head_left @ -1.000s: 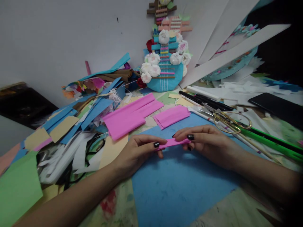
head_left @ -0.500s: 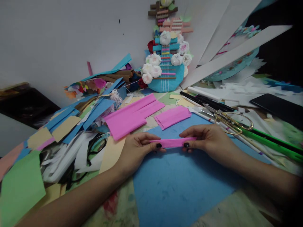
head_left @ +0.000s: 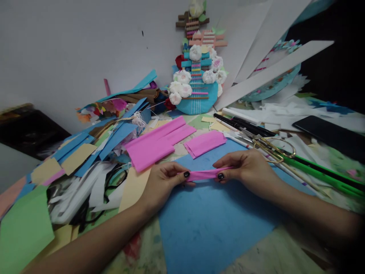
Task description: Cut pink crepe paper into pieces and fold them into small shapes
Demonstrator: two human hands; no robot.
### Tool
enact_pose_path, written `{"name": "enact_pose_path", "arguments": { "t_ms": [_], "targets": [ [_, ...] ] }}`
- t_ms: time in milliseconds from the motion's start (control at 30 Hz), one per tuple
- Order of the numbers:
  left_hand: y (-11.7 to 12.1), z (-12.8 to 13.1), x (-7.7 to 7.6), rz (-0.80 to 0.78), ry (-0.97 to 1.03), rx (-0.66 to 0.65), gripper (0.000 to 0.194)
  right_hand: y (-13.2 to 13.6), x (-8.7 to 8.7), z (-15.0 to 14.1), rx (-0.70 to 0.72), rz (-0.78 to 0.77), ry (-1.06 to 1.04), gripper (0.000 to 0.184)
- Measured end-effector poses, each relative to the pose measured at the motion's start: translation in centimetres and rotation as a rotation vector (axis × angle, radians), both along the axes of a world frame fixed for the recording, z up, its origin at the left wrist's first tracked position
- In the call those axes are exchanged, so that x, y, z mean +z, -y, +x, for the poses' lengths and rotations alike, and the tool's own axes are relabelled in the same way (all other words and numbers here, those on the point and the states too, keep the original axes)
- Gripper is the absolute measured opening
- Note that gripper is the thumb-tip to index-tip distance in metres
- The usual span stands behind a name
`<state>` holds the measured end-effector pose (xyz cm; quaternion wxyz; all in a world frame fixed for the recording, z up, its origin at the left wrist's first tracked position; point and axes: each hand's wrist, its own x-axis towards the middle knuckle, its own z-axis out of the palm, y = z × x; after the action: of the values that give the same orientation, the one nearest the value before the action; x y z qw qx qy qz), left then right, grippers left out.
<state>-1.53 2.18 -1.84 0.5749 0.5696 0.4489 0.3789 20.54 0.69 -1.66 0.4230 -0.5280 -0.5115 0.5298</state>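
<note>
A narrow folded strip of pink crepe paper [head_left: 203, 175] stretches between my two hands, over a blue sheet [head_left: 211, 224]. My left hand [head_left: 165, 182] pinches its left end between thumb and fingers. At the other end, my right hand [head_left: 248, 169] grips it the same way, thumb in front. The strip looks creased and slightly narrowed near its middle. Just beyond my hands lies a small folded piece of pink paper [head_left: 205, 144]. Left of that is a larger folded pink sheet [head_left: 154, 146].
Gold-handled scissors [head_left: 275, 146], black pens [head_left: 251, 125] and a green cutter [head_left: 319, 173] lie at right, near a black phone [head_left: 330, 133]. A white glue gun [head_left: 76, 194] sits among paper scraps at left. A blue paper guitar with white flowers [head_left: 196, 91] leans against the wall.
My right hand has shifted its grip to the strip's right end, and the hands are farther apart than a second ago. The strip now looks pulled and creased. The view has tilted slightly.
</note>
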Motion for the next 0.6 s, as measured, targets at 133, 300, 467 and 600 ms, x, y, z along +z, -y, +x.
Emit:
{"name": "enact_pose_path", "arguments": {
  "t_ms": [133, 300, 467, 600],
  "targets": [
    [0.11, 0.13, 0.11, 0.097, -0.120, -0.109, 0.016, 0.05, 0.05, -0.46, 0.019, 0.061, 0.022, 0.018],
    [0.55, 0.37, 0.20, 0.150, -0.208, -0.145, 0.014, 0.27, -0.13, -0.77, 0.139, 0.170, 0.164, 0.023],
    [0.83, 0.58, 0.09, 0.092, -0.136, -0.202, 0.013, 0.61, -0.30, -0.81, 0.244, 0.292, 0.272, 0.012],
    [0.83, 0.60, 0.02, 0.097, -0.119, -0.153, 0.016, 0.69, -0.25, -0.84, 0.222, 0.295, 0.293, 0.011]
  ]
}}
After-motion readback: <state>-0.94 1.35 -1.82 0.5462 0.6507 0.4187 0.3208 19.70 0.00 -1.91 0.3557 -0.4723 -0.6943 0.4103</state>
